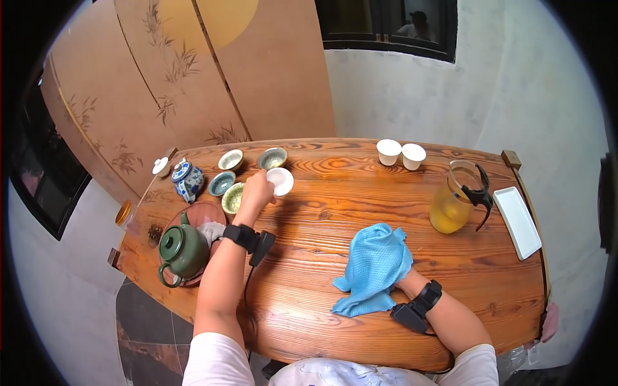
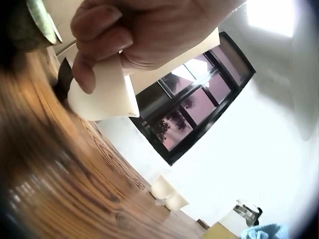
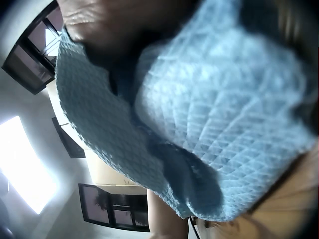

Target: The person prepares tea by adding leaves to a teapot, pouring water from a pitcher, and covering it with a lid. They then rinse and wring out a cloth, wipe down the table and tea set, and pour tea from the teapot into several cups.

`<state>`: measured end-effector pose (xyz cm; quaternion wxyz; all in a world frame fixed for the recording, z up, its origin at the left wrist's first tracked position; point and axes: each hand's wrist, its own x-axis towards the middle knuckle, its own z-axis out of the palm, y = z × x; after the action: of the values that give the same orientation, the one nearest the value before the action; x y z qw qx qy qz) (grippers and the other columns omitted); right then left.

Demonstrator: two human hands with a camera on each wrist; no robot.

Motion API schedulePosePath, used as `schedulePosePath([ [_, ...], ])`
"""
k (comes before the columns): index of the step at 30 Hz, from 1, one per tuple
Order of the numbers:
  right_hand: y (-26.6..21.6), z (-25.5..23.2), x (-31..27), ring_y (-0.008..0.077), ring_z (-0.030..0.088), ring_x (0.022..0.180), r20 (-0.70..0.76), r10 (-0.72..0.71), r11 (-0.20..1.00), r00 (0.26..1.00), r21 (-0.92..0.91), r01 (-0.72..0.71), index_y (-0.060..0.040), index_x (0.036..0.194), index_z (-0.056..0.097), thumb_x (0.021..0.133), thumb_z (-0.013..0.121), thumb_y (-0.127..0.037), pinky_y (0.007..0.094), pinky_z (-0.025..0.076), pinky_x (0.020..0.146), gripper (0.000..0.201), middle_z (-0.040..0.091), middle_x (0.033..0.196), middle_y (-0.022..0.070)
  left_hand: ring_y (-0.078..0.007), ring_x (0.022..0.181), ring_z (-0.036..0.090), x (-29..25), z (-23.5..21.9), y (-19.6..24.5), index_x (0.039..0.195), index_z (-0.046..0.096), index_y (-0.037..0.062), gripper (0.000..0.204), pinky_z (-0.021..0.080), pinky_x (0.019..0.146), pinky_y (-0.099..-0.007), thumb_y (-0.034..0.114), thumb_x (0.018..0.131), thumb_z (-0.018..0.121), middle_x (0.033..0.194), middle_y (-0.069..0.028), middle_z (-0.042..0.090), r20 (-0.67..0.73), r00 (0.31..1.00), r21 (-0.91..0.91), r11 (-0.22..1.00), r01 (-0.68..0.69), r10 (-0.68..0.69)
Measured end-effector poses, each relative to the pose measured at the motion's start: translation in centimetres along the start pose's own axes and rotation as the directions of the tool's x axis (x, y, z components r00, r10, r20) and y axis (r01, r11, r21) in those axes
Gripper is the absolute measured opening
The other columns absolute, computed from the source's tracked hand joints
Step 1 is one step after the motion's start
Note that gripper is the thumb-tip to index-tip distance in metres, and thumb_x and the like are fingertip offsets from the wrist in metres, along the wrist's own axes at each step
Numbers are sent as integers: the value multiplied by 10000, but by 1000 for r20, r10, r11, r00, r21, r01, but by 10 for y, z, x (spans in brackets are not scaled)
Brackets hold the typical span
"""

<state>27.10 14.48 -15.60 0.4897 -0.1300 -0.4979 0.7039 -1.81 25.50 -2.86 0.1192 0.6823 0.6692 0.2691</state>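
My left hand (image 1: 257, 192) pinches a small white cup (image 1: 280, 183) by its side, close beside the patterned bowls. In the left wrist view the fingers curl round the white cup (image 2: 102, 94), held tilted near the wooden tabletop. Over on the right, my right hand (image 1: 407, 283) grips a blue textured cloth (image 1: 376, 267) that drapes over it and hides the fingers. The blue cloth (image 3: 214, 114) fills much of the right wrist view, bunched in folds below the palm.
Two white cups (image 1: 400, 154) stand at the back. A glass pitcher (image 1: 449, 209) of yellow liquid and a white tray (image 1: 517, 223) are at right. On the left are a green teapot (image 1: 185, 252), a blue-and-white pot (image 1: 187, 181) and several bowls, including a blue one (image 1: 222, 184).
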Motion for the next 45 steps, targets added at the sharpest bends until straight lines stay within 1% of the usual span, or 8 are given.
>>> schedulePosePath([
  [12, -54, 22, 0, 136, 562, 838, -285, 133, 990, 949, 0, -139, -6, 1033, 522, 794, 599, -66, 264, 498, 751, 258, 583, 955, 71, -169, 404, 526, 30, 6, -24, 949, 475, -73, 209, 377, 313, -286, 25, 779, 401, 595, -160, 597, 299, 900, -156, 914, 375, -318],
  [14, -56, 26, 2, 132, 557, 832, -163, -21, 805, 986, -588, -80, -12, 1018, 529, 787, 604, -60, 250, 490, 752, 247, 582, 937, 61, -195, 435, 572, 28, 9, -18, 956, 474, -64, 212, 422, 326, -311, 37, 786, 397, 599, -165, 599, 195, 921, -95, 928, 361, -338],
  [22, -32, 7, -1, 131, 548, 797, -182, 230, 953, 956, 239, -184, -38, 970, 554, 743, 647, -78, 255, 481, 746, 249, 584, 892, 45, -355, 827, 606, 36, 13, -15, 857, 634, -43, 253, 487, 738, -400, 152, 741, 522, 848, -237, 614, -19, 969, 354, 904, 238, -247],
  [26, -34, 6, 0, 176, 551, 914, -75, 78, 859, 994, -501, -105, -36, 1132, 442, 909, 402, -151, 314, 490, 808, 253, 552, 1016, 84, -356, 786, 611, 27, 5, 3, 873, 646, 2, 251, 498, 686, -401, 201, 746, 562, 817, -220, 621, -154, 982, 527, 832, 174, -109],
  [29, -32, 4, 1, 166, 552, 907, 23, 117, 908, 993, 402, -117, -53, 1109, 472, 879, 481, -151, 287, 475, 813, 250, 558, 1016, 68, -343, 625, 610, 28, 9, 29, 741, 617, 19, 223, 490, 521, -419, 241, 747, 589, 656, -164, 614, -284, 914, 626, 778, -53, 291],
  [34, -25, -7, -5, 155, 540, 937, -68, 165, 986, 984, 28, -163, -60, 1067, 533, 803, 602, -141, 277, 462, 814, 284, 567, 1040, 64, -242, 714, 624, 49, 77, 110, 1136, 441, 54, 548, 492, 613, -356, 331, 730, 685, 869, -147, 629, 147, 907, -90, 919, -384, 394],
  [36, -33, -6, -2, 145, 538, 927, 90, 50, 583, 995, -811, 45, -51, 1064, 537, 791, 615, -119, 279, 462, 811, 293, 568, 1036, 50, -307, 1097, 475, 68, 115, 128, 1243, 328, 19, 757, 434, 863, -388, 306, 678, 741, 1267, -237, 391, 272, 864, -283, 893, -349, 424],
  [45, -40, -21, -14, 153, 546, 915, -3, 73, 771, 997, -634, -58, -41, 1067, 531, 790, 609, -109, 273, 469, 802, 296, 573, 1022, 62, -264, 1142, 406, 109, 191, 151, 1252, 269, -47, 877, 349, 955, -324, 221, 602, 793, 1219, -199, 408, 172, 901, -602, 766, -225, 399],
])
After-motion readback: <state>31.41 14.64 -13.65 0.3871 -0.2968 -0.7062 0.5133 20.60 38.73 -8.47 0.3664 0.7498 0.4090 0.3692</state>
